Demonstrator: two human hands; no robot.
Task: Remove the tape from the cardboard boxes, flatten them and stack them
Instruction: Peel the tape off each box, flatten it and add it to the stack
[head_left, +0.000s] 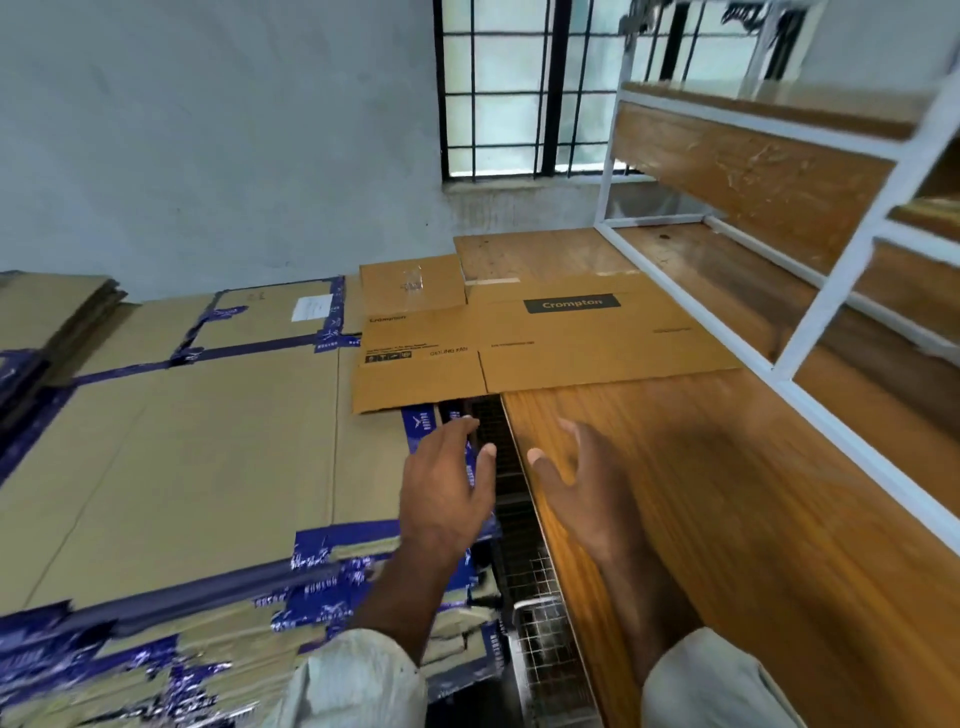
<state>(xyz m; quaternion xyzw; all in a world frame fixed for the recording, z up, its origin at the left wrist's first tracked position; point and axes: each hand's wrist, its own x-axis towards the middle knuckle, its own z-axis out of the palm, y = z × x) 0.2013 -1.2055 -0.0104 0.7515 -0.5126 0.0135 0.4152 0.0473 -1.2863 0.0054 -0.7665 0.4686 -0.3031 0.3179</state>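
Head view: left hand (449, 483) and right hand (576, 480) both released, fingers spread, holding nothing. Flattened Crompton box (524, 338) at 12 o'clock beyond fingertips, bridging flattened carton stack (171, 447) and wooden table (727, 493).

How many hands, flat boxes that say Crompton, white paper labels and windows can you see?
Bare hands: 2, the left hand and the right hand, both open and holding nothing
Flattened brown cardboard box printed Crompton: 1
White paper label on the taped brown cardboard: 1
Window with dark metal bars: 1
Total: 5
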